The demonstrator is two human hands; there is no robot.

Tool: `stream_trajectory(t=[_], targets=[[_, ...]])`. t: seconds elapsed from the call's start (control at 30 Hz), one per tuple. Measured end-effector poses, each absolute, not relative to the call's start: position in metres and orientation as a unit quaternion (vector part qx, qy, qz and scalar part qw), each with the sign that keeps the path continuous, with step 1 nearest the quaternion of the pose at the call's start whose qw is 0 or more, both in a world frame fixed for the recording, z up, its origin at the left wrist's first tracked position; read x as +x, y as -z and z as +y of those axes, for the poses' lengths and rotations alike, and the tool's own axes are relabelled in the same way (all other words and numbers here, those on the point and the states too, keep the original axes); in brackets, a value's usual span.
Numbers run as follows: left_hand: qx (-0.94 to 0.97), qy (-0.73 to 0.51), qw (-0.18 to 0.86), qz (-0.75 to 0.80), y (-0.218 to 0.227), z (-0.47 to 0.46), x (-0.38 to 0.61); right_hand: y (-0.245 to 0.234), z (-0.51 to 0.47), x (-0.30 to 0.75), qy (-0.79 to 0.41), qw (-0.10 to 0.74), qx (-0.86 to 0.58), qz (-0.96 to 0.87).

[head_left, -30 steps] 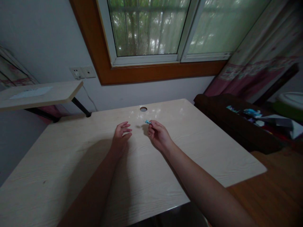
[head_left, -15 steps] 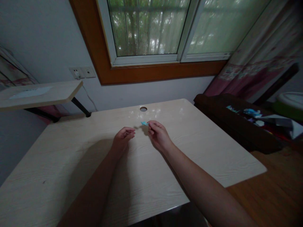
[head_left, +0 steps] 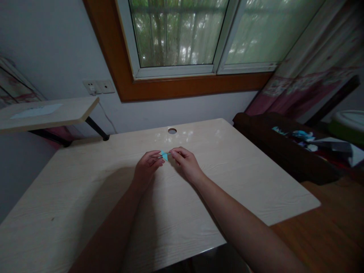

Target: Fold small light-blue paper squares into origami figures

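My right hand (head_left: 186, 163) pinches a small, flat light-blue piece (head_left: 164, 155) by a thin end between thumb and fingertips. The piece sits in the gap between my two hands, just above the tabletop (head_left: 182, 212). My left hand (head_left: 146, 167) is curled at its left side, thumb and fingers drawn together. A thin dark bit shows by the left fingertips, too small to name. Whether the left fingers touch the blue piece is hard to make out.
A round cable hole (head_left: 172, 131) lies near the desk's back edge. At left stands a raised shelf (head_left: 57, 113) on black legs. To the right, a dark wooden bench (head_left: 264, 140) carries several small items. A window (head_left: 182, 38) is behind the desk.
My right hand has moved left with the light-blue piece, which is now turned and close against my left fingertips. My left hand has stayed nearly in place, its fingers shifted slightly.
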State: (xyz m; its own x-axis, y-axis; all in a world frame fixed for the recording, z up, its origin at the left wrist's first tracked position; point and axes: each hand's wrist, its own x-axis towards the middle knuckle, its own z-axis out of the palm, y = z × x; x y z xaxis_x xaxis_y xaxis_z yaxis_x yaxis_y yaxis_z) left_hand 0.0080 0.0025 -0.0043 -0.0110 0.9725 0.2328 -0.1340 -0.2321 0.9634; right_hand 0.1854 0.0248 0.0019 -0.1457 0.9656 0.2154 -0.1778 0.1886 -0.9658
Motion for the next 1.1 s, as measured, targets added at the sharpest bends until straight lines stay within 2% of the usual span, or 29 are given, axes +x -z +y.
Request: stream_trajectory(t=[0.47, 0.73, 1.1], targets=[[0.574, -0.578, 0.404, 0.416, -0.006, -0.003, 0.006, -0.005, 0.022, 0.185, -0.506, 0.527, -0.364, -0.578], [0.586, -0.573, 0.390, 0.420, -0.003, -0.001, 0.003, -0.010, 0.018, 0.179, -0.579, 0.508, -0.361, -0.525], [0.605, -0.563, 0.393, 0.403, -0.001, 0.000, 0.002, -0.010, 0.018, 0.181, -0.556, 0.501, -0.363, -0.555]])
